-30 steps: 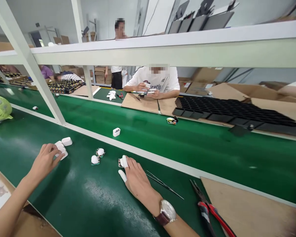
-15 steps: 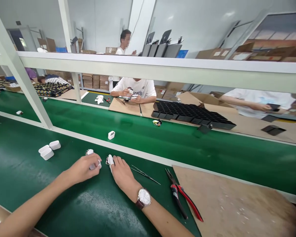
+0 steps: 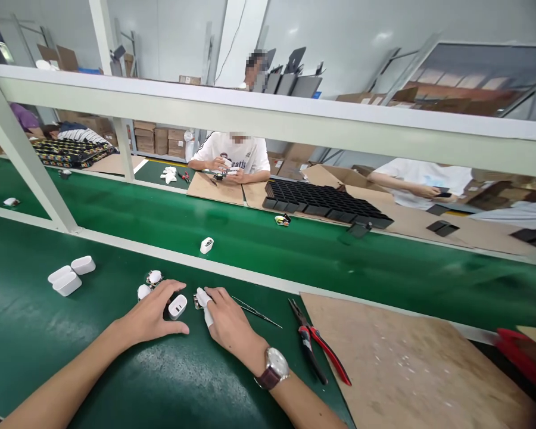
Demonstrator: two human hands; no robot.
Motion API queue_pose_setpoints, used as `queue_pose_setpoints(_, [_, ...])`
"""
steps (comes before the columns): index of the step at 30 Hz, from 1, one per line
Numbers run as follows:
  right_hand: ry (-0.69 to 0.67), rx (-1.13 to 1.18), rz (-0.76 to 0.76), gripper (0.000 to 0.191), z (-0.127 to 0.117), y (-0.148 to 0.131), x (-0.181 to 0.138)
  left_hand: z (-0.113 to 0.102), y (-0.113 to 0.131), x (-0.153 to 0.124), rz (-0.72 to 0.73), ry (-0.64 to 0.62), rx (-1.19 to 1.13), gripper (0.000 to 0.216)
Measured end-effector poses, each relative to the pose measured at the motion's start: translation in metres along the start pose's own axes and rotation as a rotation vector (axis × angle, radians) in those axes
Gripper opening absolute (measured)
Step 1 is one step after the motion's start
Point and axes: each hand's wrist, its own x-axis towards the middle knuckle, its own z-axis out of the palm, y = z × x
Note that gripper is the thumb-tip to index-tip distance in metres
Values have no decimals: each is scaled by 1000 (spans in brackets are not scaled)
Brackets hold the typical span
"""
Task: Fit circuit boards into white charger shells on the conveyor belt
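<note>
A white oval charger housing (image 3: 177, 307) with slots in its top stands on the green mat, between the spread thumb and fingers of my left hand (image 3: 154, 313). The hand is open, curved around the housing. My right hand (image 3: 226, 316), with white covers on its thumb and a finger, has its fingertips closed on a small circuit board (image 3: 197, 301), mostly hidden by them. Two boards with round white tops, one farther back (image 3: 154, 277) and one nearer (image 3: 143, 292), lie beside my left fingers. Tweezers (image 3: 256, 311) lie right of my right hand.
Red-and-black pliers (image 3: 313, 342) lie by a brown board (image 3: 411, 357) at right. White empty shells (image 3: 67, 281) stand at left. Beyond a pale rail runs a green belt (image 3: 241, 232) carrying a white housing (image 3: 206, 245). Co-workers sit across, near a black divided tray (image 3: 326, 202).
My left hand has opened from around the white housing, which now stands on the mat. My right hand stays at the small board. The whole view has shifted somewhat.
</note>
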Motion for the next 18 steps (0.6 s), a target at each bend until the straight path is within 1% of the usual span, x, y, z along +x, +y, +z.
queue_pose_setpoints(4, [54, 173, 19, 62, -13, 9, 1, -11, -4, -3, -47, -84, -42, 94])
queue_pose_setpoints(5, [56, 195, 8, 59, -14, 10, 1, -13, -4, -3, -52, -95, -66, 95])
queue_pose_setpoints(7, [58, 211, -8, 47, -14, 12, 3, -14, -5, -3, -50, -117, -118, 93])
queue_pose_setpoints(9, [103, 265, 20, 37, -15, 11, 5, -12, -5, -3, -40, -119, -158, 80])
queue_pose_setpoints(11, [188, 346, 32, 33, -19, 7, 7, -6, -3, -1, -12, -92, -175, 63])
queue_pose_setpoints(13, [262, 402, -15, 35, -25, 2, 7, 3, 0, 0, 25, -28, -168, 52])
queue_pose_setpoints(15, [282, 409, -89, 40, -31, -4, 5, 11, 3, 0, 59, 40, -138, 48])
queue_pose_setpoints(18, [260, 354, -150, 50, -35, -11, 1, 20, 5, -1, 98, 115, -77, 47])
